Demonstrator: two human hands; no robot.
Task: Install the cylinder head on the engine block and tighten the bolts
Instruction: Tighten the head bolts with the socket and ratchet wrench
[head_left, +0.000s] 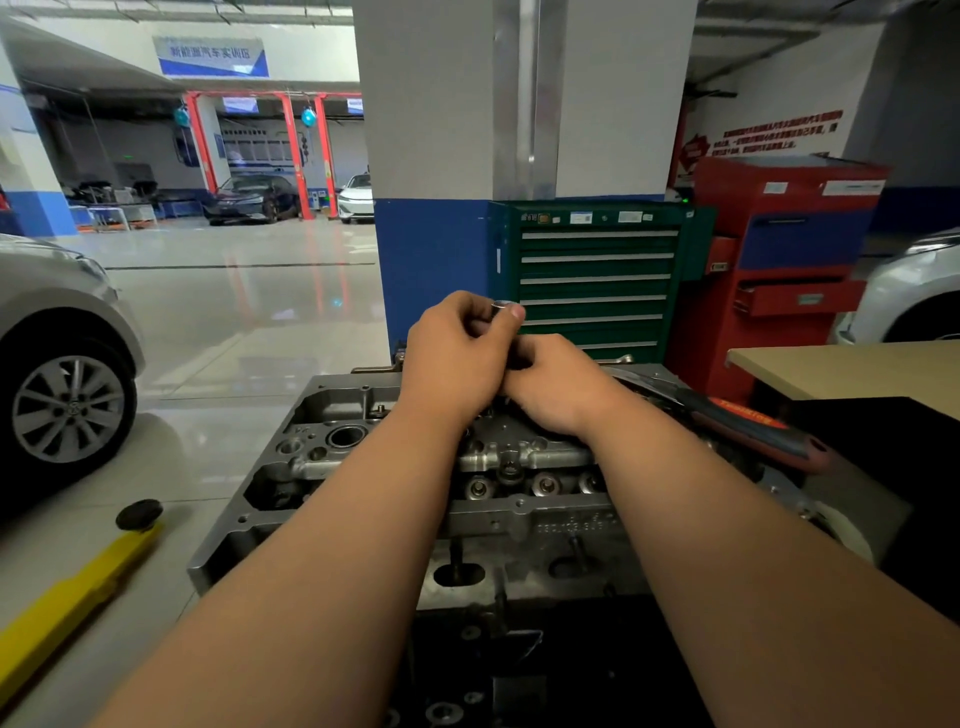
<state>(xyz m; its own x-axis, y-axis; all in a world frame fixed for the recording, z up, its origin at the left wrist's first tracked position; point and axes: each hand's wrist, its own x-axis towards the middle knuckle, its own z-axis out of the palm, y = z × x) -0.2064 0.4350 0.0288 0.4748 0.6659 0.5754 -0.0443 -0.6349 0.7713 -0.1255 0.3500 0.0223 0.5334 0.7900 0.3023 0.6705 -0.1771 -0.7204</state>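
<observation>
The grey metal cylinder head (332, 457) lies in front of me on the dark engine block (519, 670). Both my hands meet above its far side. My left hand (457, 353) is curled, pinching a small silver cylindrical socket (503, 307) between thumb and fingers. My right hand (556, 384) sits just below and to the right of it, fingers curled around something dark that the hands hide. Bolt heads (545, 486) show in the head's middle channel.
A wrench with a red and black handle (753, 423) lies on the head's right side. A green tool cabinet (597, 280) and a red one (779, 260) stand behind. A yellow lift arm (67, 597) crosses the floor at left, near a silver car (57, 374).
</observation>
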